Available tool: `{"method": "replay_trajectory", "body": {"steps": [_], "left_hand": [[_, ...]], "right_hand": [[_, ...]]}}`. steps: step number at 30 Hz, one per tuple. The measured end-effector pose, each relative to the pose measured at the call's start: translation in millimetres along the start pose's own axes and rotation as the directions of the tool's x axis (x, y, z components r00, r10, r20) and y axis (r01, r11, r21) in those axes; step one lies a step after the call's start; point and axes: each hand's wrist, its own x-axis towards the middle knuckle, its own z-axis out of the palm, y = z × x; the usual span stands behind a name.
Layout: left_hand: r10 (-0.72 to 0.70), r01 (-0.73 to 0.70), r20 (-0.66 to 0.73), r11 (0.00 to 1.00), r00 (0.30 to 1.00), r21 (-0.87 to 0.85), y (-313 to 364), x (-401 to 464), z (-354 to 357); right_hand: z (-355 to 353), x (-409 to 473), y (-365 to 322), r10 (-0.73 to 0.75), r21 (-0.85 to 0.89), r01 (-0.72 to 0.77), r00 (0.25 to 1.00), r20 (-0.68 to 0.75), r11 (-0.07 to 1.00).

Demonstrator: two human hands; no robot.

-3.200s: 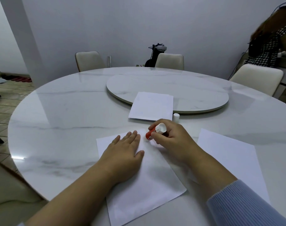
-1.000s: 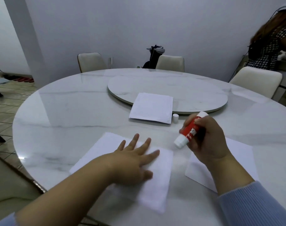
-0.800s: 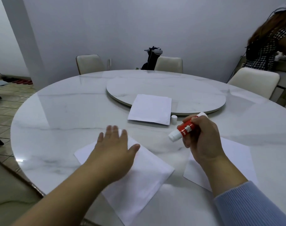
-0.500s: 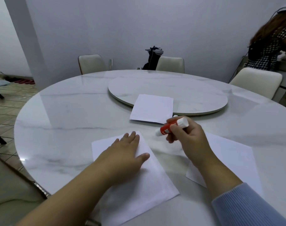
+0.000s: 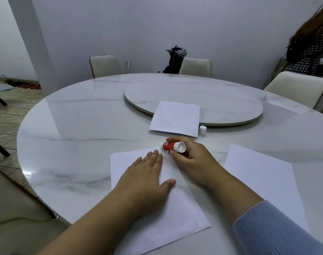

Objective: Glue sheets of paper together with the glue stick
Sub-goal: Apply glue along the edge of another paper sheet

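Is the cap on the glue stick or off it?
Off. The small white cap stands alone on the table, apart from the glue stick, which the right hand holds against the near sheet.

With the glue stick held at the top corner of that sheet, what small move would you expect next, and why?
Probably a short stroke of the glue stick along the near sheet's top edge. The right hand holds it uncapped, tip low at the far corner; its cap stands apart. The left hand lies flat on the sheet, pinning it.
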Motion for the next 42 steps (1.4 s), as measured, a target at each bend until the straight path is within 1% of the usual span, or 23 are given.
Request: {"method": "replay_trajectory", "body": {"steps": [4,8,11,13,15,17,19,21,22,23,25,26,27,28,29,31,32,33,34,37,39,41,42], "left_hand": [[-0.006,0.006,0.023,0.999,1.000,0.032,0,1,-2],[-0.011,0.008,0.056,0.999,0.998,0.045,0,1,-3],[-0.009,0.005,0.066,0.999,0.998,0.052,0,2,-4],[-0.010,0.006,0.071,0.999,0.997,0.053,-1,2,-3],[-0.010,0.007,0.069,0.999,0.998,0.049,-1,2,-2],[-0.010,0.007,0.066,0.999,0.998,0.048,-1,1,-2],[-0.007,0.004,0.072,0.999,0.997,0.048,-1,2,-1],[-0.004,-0.002,0.101,0.998,0.995,0.056,-2,3,-2],[0.010,-0.018,0.131,0.998,0.991,0.062,-3,4,-5],[0.039,-0.053,0.181,0.996,0.983,0.071,-4,5,-10],[0.142,-0.175,0.348,0.982,0.927,0.067,-8,5,-28],[0.197,-0.236,0.432,0.971,0.880,0.039,-10,3,-39],[0.243,-0.278,0.477,0.961,0.844,0.003,-11,1,-48],[0.269,-0.293,0.472,0.956,0.840,-0.025,-10,0,-53],[0.268,-0.278,0.410,0.960,0.872,-0.038,-8,-2,-52],[0.175,-0.180,0.231,0.984,0.957,-0.001,0,-4,-38],[0.112,-0.122,0.191,0.991,0.975,0.046,5,-5,-28],[0.067,-0.085,0.194,0.993,0.979,0.087,8,-7,-20],[0.061,-0.086,0.227,0.991,0.972,0.101,8,-7,-15],[0.171,-0.184,0.333,0.983,0.927,0.007,2,-7,-25],[0.174,-0.174,0.276,0.985,0.945,-0.024,2,-7,-28],[0.139,-0.144,0.189,0.989,0.972,0.016,5,-7,-22],[0.131,-0.142,0.182,0.988,0.975,0.053,7,-7,-17]], "right_hand": [[-2,0,0,0.005,-0.019,-0.005,1.000,0.003,1.000],[-11,-8,-10,0.014,0.035,-0.012,0.998,-0.057,0.999],[-21,-16,-20,-0.013,0.076,0.014,1.000,-0.014,0.997],[-28,-21,-24,-0.019,0.115,0.011,0.997,0.076,0.993],[-34,-26,-25,0.004,0.160,-0.040,0.976,0.219,0.986],[-38,-28,-27,0.040,0.169,-0.113,0.922,0.384,0.979],[-41,-29,-26,0.059,0.171,-0.175,0.846,0.531,0.970],[-43,-29,-25,0.036,0.233,-0.219,0.797,0.603,0.947],[-45,-27,-23,0.000,0.325,-0.240,0.805,0.594,0.915],[-47,-26,-22,-0.043,0.456,-0.251,0.840,0.541,0.854],[-52,-23,-18,-0.080,0.696,-0.185,0.941,0.330,0.693],[-54,-22,-16,-0.049,0.774,-0.126,0.979,0.199,0.620],[-55,-20,-13,0.005,0.827,-0.066,0.997,0.077,0.558],[-56,-19,-12,0.063,0.850,-0.010,0.998,-0.028,0.527],[-57,-17,-9,0.101,0.833,0.041,0.988,-0.115,0.551],[-55,-14,-6,0.150,0.746,0.106,0.952,-0.267,0.657],[-52,-13,-4,0.154,0.689,0.117,0.935,-0.318,0.715],[-50,-13,-4,0.149,0.624,0.114,0.924,-0.353,0.773],[-47,-12,-4,0.136,0.561,0.101,0.921,-0.366,0.822],[-36,-14,-5,0.047,0.377,0.081,0.947,-0.319,0.923],[-30,-15,-6,0.031,0.291,0.059,0.955,-0.296,0.955],[-28,-16,-8,0.034,0.252,0.041,0.958,-0.284,0.967],[-27,-17,-9,0.043,0.231,0.022,0.962,-0.270,0.973]]}}
